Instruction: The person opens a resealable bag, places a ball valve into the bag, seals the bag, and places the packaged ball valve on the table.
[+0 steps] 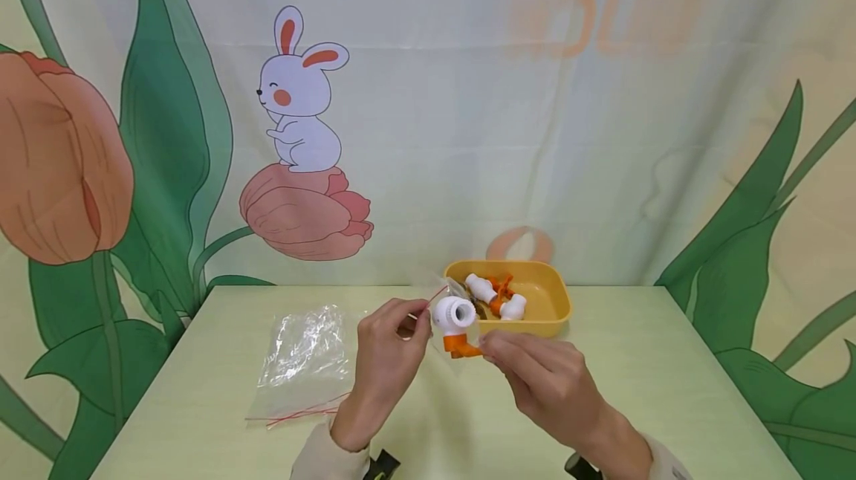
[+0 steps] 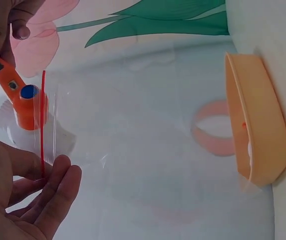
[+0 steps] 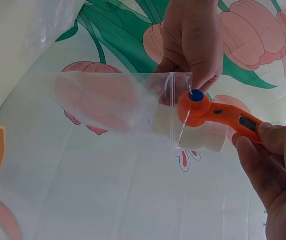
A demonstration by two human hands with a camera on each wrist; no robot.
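My right hand (image 1: 548,383) pinches the end of the orange handle of a white plastic ball valve (image 1: 444,313). A blue cap marks the handle's pivot in both wrist views. The valve's round opening faces me in the head view. My left hand (image 1: 394,350) pinches the edge of a clear zip-lock bag (image 3: 103,97) near its red seal line, with thumb and fingers. The bag's mouth is at the valve, and part of the white body shows through the film. The rest of the bag extends away from me, above the table.
A yellow basket (image 1: 558,309) stands at the table's back edge, holding more white valves (image 1: 513,307) with orange handles. More clear zip-lock bags (image 1: 304,354) with red seal lines lie flat on the table (image 1: 642,383) to the left. A printed curtain (image 1: 428,93) hangs behind.
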